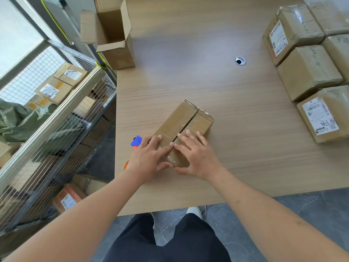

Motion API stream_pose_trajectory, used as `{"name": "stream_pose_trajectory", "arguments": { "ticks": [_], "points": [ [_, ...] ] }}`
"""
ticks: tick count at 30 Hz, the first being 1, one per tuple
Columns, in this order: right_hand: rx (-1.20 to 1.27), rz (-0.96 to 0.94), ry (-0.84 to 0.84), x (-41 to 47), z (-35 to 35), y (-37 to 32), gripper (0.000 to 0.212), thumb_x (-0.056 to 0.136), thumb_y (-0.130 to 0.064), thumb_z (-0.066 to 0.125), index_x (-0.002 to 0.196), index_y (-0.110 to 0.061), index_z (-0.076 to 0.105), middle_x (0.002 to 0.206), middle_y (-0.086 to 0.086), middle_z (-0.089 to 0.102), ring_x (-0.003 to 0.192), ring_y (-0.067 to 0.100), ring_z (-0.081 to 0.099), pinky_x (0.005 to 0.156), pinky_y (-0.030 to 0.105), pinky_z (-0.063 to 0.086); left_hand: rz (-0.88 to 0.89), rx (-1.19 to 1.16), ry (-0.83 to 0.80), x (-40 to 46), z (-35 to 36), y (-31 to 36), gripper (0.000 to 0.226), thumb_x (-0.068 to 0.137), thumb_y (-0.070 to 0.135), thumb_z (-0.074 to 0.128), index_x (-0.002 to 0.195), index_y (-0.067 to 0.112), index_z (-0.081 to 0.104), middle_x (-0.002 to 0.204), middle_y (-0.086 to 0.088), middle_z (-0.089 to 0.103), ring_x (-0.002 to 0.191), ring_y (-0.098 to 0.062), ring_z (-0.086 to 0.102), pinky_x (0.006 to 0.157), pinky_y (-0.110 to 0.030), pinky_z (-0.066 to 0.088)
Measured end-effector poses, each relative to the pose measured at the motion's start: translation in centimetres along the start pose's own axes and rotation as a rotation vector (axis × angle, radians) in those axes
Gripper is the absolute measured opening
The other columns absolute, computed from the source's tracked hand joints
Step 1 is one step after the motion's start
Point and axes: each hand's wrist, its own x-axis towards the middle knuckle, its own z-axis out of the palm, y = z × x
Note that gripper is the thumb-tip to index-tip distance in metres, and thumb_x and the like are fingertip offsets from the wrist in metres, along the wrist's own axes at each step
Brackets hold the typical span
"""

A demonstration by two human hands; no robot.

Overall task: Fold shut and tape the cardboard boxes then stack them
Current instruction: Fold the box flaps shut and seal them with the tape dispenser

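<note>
A long cardboard box [186, 120] lies on the wooden table [245, 148] with its two top flaps folded down and a dark seam between them. Clear tape covers its near end. My left hand [149, 157] and my right hand [194, 152] lie flat on that near end, fingers straight, index fingertips meeting at the seam and pressing the tape down; both thumbs wrap the box's near face. A tape dispenser with a blue and orange body [136, 141] lies just left of my left hand, mostly hidden by it.
An open cardboard box [113, 35] stands at the table's far left corner. Several taped boxes with labels [309, 69] are stacked along the right edge. A cable hole [240, 60] sits mid-table. A wire cage cart [47, 114] with parcels stands left.
</note>
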Motion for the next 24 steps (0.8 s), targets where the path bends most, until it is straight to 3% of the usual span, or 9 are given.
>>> {"name": "stream_pose_trajectory", "arguments": {
  "ticks": [3,5,8,11,13,16,20,22,24],
  "points": [
    [0.01,0.047,-0.016,0.1,0.6,-1.2,0.084,0.065,-0.056,0.078,0.136,-0.015,0.06,0.153,0.015,0.047,0.148,0.043,0.032,0.12,0.064,0.019,-0.006,0.023,-0.022,0.2,-0.4,0.4,0.069,0.088,0.062,0.066,0.15,0.04,0.048,0.149,-0.01,0.046,0.133,-0.033,0.04,0.099,-0.044,0.047],
    [0.062,0.053,-0.05,0.3,0.4,-1.2,0.085,0.063,-0.05,0.08,0.138,-0.017,0.057,0.157,0.011,0.042,0.152,0.036,0.027,0.124,0.059,0.015,0.004,0.051,-0.042,0.2,-0.7,0.3,0.068,0.093,0.06,0.062,0.154,0.042,0.041,0.148,-0.007,0.043,0.133,-0.03,0.039,0.101,-0.041,0.045],
    [0.136,0.02,-0.191,0.7,-0.6,0.6,0.088,0.064,-0.038,0.085,0.142,-0.022,0.049,0.169,-0.003,0.022,0.158,0.018,0.01,0.128,0.046,0.012,0.06,0.034,-0.036,-0.4,-1.5,-0.1,0.066,0.092,0.029,0.071,0.153,0.033,0.046,0.13,-0.009,0.052,0.114,-0.032,0.051,0.09,-0.044,0.051],
    [0.194,0.002,-0.329,1.3,-1.7,2.0,0.089,0.07,-0.024,0.086,0.147,-0.029,0.042,0.167,-0.026,0.003,0.155,0.001,-0.004,0.116,0.038,0.039,0.15,0.011,0.036,-1.3,-1.8,-0.9,0.063,0.078,0.01,0.083,0.137,0.017,0.065,0.108,-0.009,0.061,0.095,-0.033,0.06,0.075,-0.045,0.057],
    [0.248,-0.005,-0.374,1.8,-2.3,2.5,0.09,0.071,-0.018,0.086,0.149,-0.029,0.043,0.165,-0.032,0.001,0.153,-0.004,-0.005,0.111,0.035,0.045,0.176,-0.002,0.062,-1.7,-1.8,-1.5,0.061,0.073,0.011,0.088,0.13,0.016,0.069,0.105,-0.006,0.063,0.094,-0.031,0.063,0.075,-0.043,0.059],
    [0.25,-0.023,-0.394,2.2,-2.6,2.9,0.088,0.074,-0.017,0.088,0.149,-0.028,0.044,0.166,-0.028,0.006,0.153,-0.003,-0.001,0.114,0.034,0.041,0.194,-0.025,0.112,-1.7,-1.4,-1.9,0.058,0.068,0.01,0.091,0.123,0.017,0.073,0.104,-0.004,0.064,0.097,-0.03,0.065,0.074,-0.041,0.06],
    [0.245,0.005,-0.401,1.9,-2.5,2.2,0.087,0.077,-0.014,0.084,0.152,-0.026,0.041,0.167,-0.026,0.005,0.154,-0.001,-0.005,0.115,0.034,0.04,0.162,-0.097,0.217,-1.5,0.1,-1.3,0.044,0.075,-0.001,0.085,0.115,0.014,0.075,0.097,-0.006,0.061,0.102,-0.031,0.063,0.061,-0.038,0.058],
    [0.204,0.029,-0.395,1.6,-2.1,1.4,0.086,0.079,-0.014,0.081,0.152,-0.025,0.038,0.168,-0.024,0.002,0.155,0.004,-0.008,0.121,0.038,0.031,0.143,-0.128,0.236,-1.5,0.6,-1.2,0.046,0.073,-0.006,0.083,0.115,0.012,0.075,0.097,-0.009,0.061,0.106,-0.034,0.063,0.063,-0.04,0.059],
    [0.153,0.07,-0.357,1.6,-1.7,0.3,0.084,0.08,-0.025,0.082,0.151,-0.025,0.035,0.169,-0.022,0.004,0.157,0.01,-0.008,0.127,0.046,0.014,0.128,-0.15,0.232,-1.7,0.5,-1.0,0.048,0.072,-0.008,0.083,0.116,0.01,0.075,0.099,-0.011,0.062,0.106,-0.036,0.064,0.066,-0.043,0.06]
  ]
}}
